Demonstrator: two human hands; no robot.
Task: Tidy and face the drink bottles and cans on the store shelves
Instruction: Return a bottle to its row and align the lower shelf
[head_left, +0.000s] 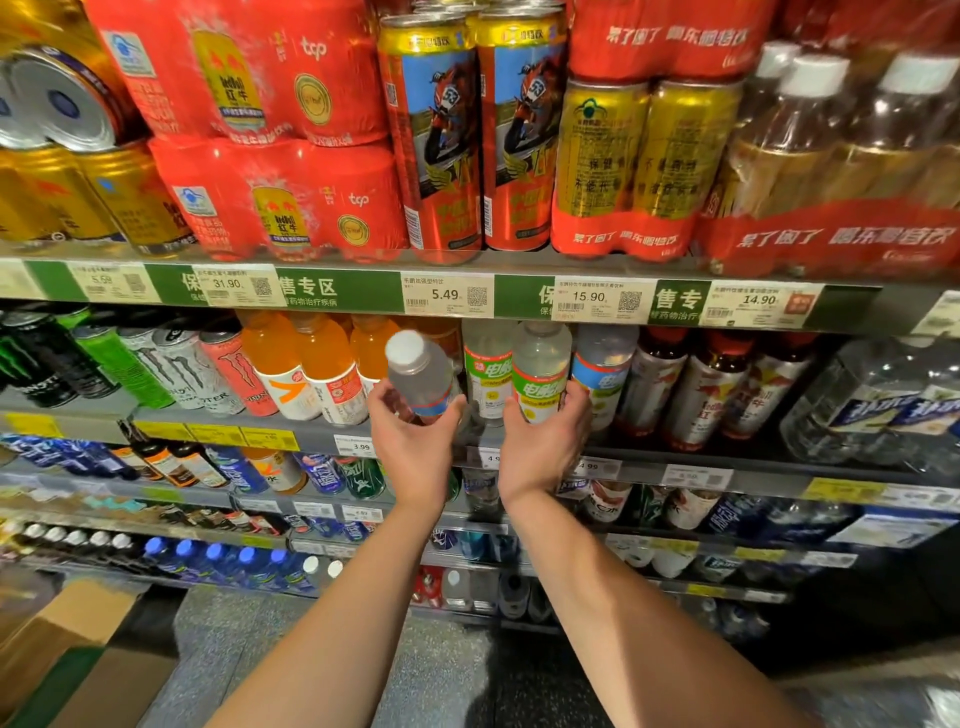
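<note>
The left hand (410, 431) curls its fingers round a clear bottle (420, 375) with a white cap, tilted leftward at the front edge of the second shelf (727, 454). The right hand (545, 436) grips an upright green-labelled bottle (540, 371) just beside it. Orange bottles (317, 364) stand to the left, red-capped bottles (711, 384) to the right

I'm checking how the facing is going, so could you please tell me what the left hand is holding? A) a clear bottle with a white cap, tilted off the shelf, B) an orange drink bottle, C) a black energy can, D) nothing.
A: the left hand grips a clear bottle with a white cap, tilted left, while the right hand holds an upright green-labelled bottle.
</note>
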